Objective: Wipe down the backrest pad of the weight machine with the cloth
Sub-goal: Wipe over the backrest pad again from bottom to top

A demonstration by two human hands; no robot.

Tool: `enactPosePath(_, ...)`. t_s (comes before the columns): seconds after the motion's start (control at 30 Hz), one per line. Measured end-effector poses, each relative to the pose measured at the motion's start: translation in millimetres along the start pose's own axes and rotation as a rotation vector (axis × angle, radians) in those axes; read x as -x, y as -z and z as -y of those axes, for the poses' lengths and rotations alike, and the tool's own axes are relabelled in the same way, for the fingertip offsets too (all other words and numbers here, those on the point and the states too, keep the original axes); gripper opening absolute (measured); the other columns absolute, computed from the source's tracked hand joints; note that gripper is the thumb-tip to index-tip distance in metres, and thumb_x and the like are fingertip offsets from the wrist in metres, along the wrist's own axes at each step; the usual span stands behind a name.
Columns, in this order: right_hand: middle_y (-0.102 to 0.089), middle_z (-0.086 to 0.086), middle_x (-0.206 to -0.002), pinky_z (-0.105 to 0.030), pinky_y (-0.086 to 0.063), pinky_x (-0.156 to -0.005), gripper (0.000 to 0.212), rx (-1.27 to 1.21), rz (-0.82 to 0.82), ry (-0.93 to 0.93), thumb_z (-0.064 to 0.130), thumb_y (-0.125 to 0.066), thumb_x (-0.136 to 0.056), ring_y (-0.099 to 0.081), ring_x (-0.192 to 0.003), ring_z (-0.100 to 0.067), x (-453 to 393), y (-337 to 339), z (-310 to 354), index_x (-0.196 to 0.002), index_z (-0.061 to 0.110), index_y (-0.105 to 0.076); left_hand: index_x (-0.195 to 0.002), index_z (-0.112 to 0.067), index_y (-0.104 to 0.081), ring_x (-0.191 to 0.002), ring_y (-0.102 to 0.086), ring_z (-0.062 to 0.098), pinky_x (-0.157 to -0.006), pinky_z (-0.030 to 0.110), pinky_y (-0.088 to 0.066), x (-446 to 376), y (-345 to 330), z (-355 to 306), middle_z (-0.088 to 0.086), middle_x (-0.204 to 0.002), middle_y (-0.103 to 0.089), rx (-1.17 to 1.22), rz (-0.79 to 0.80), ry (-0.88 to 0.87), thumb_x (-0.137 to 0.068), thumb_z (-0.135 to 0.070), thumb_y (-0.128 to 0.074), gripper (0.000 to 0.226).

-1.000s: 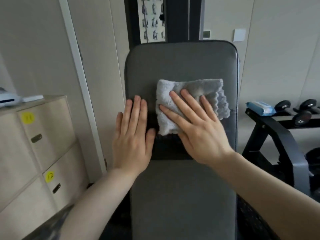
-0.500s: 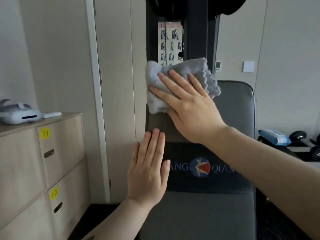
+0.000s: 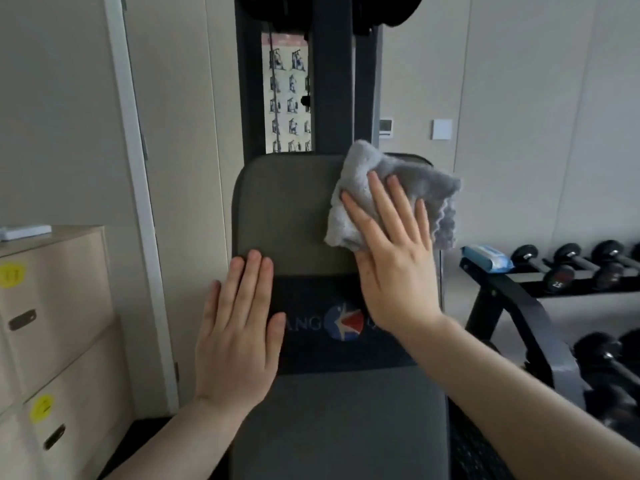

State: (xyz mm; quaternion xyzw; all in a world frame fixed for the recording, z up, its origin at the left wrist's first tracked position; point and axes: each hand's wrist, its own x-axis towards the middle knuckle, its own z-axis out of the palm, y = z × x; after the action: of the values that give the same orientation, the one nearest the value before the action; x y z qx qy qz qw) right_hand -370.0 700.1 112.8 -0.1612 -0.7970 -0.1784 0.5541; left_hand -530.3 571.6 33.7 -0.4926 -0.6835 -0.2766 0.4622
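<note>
While wipe runs, stage: mid-task, by my read.
Left hand (image 3: 239, 337): flat, fingers straight and together, pressing backrest pad (image 3: 287, 209) at its left edge.
Right hand (image 3: 394, 258): fingers spread flat, pressing cloth (image 3: 356, 181) onto pad's upper right corner.
Done: can't tell from surface.
Left: likely lower pad, logo band (image 3: 322, 323).

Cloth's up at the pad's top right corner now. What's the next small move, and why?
Probably sweep the cloth leftward along the top of the backrest pad: the right hand presses it flat at the upper right corner, the upper left lies uncovered, and the left hand rests lower.
</note>
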Motion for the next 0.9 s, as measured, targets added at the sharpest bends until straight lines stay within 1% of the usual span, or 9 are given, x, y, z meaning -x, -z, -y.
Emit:
enactPosePath(0.17, -0.03, -0.005, -0.155, -0.045, -0.016, -0.119, 0.055, 0.062, 0.175, 0.334, 0.018, -0.047, -0.089, -0.023, -0.146, -0.025, 48, 9, -25, -0.144, 0.023, -0.044, -0.154, -0.012, -0.01, -0.15, -0.004, 0.02, -0.121, 0.042, -0.009, -1, -1, 0, 0.003, -0.161, -0.008, 0.012, -0.038, -0.003, -0.102, -0.035, -0.022, 0.058)
enactPosePath(0.27, -0.033, -0.008, -0.154, -0.05, -0.018, -0.118, 0.05, 0.034, 0.045, 0.129, 0.016, -0.046, -0.092, -0.024, -0.145, -0.029, 23, 18, -40, -0.142, 0.021, -0.047, -0.154, -0.01, -0.009, -0.15, -0.005, 0.022, -0.121, 0.045, -0.01, 1, -2, -4, 0.004, -0.161, -0.007, 0.021, -0.052, 0.018, -0.102, -0.034, -0.022, 0.058)
enactPosePath(0.37, -0.03, -0.01, -0.156, -0.053, -0.013, -0.118, 0.051, -0.065, -0.052, -0.119, 0.016, -0.048, -0.091, -0.019, -0.146, -0.031, 37, -2, 6, -0.142, 0.02, -0.047, -0.154, -0.009, -0.011, -0.149, -0.008, 0.027, -0.12, 0.047, -0.012, 1, -2, -5, 0.01, -0.161, -0.012, 0.029, -0.036, 0.033, -0.101, -0.032, -0.024, 0.059)
enactPosePath(0.5, -0.031, -0.006, -0.154, -0.049, -0.016, -0.118, 0.052, -0.071, 0.17, 0.178, 0.017, -0.054, -0.09, -0.024, -0.145, -0.029, 131, -23, 31, -0.142, 0.021, -0.048, -0.154, -0.007, -0.014, -0.149, -0.01, 0.029, -0.121, 0.045, -0.011, 0, 2, -4, 0.015, -0.16, -0.015, 0.006, -0.051, 0.009, -0.102, -0.03, -0.026, 0.058)
enactPosePath(0.57, -0.031, -0.004, -0.152, -0.048, -0.018, -0.117, 0.051, -0.028, 0.207, 0.203, 0.018, -0.053, -0.09, -0.026, -0.144, -0.027, 176, -19, 15, -0.141, 0.023, -0.048, -0.154, -0.006, -0.014, -0.149, -0.011, 0.031, -0.121, 0.045, -0.011, 0, 2, -5, 0.016, -0.16, -0.015, 0.006, -0.065, 0.017, -0.102, -0.03, -0.026, 0.058)
enactPosePath(0.63, -0.03, -0.004, -0.153, -0.05, -0.02, -0.116, 0.051, -0.009, 0.171, 0.095, 0.019, -0.05, -0.092, -0.023, -0.145, -0.027, 192, -14, 1, -0.142, 0.023, -0.045, -0.153, -0.005, -0.015, -0.148, -0.012, 0.032, -0.121, 0.047, -0.012, 1, 1, -6, 0.017, -0.16, -0.016, 0.009, -0.09, 0.022, -0.102, -0.03, -0.025, 0.058)
enactPosePath(0.77, -0.021, -0.01, -0.157, -0.058, -0.012, -0.116, 0.05, -0.047, -0.013, -0.403, 0.023, -0.046, -0.097, -0.01, -0.148, -0.031, 175, -21, 23, -0.146, 0.024, -0.038, -0.152, -0.001, -0.016, -0.148, -0.013, 0.036, -0.12, 0.048, -0.011, 0, 2, -8, 0.02, -0.159, -0.017, 0.016, -0.101, 0.021, -0.103, -0.031, -0.021, 0.057)
enactPosePath(0.8, -0.02, -0.009, -0.158, -0.058, -0.008, -0.117, 0.052, -0.038, -0.013, -0.425, 0.023, -0.047, -0.097, -0.008, -0.148, -0.03, 179, -27, 34, -0.147, 0.026, -0.035, -0.152, -0.001, -0.016, -0.148, -0.013, 0.036, -0.121, 0.048, -0.01, 0, 3, -9, 0.02, -0.159, -0.017, 0.013, -0.105, 0.038, -0.104, -0.03, -0.02, 0.057)
enactPosePath(0.9, -0.023, -0.004, -0.156, -0.056, -0.005, -0.116, 0.059, 0.041, 0.226, -0.049, 0.023, -0.052, -0.091, -0.01, -0.148, -0.026, 244, -40, 46, -0.146, 0.033, -0.033, -0.152, 0.0, -0.017, -0.148, -0.014, 0.035, -0.121, 0.045, -0.01, 14, 0, -18, 0.021, -0.158, -0.018, 0.029, -0.116, 0.08, -0.104, -0.027, -0.023, 0.055)
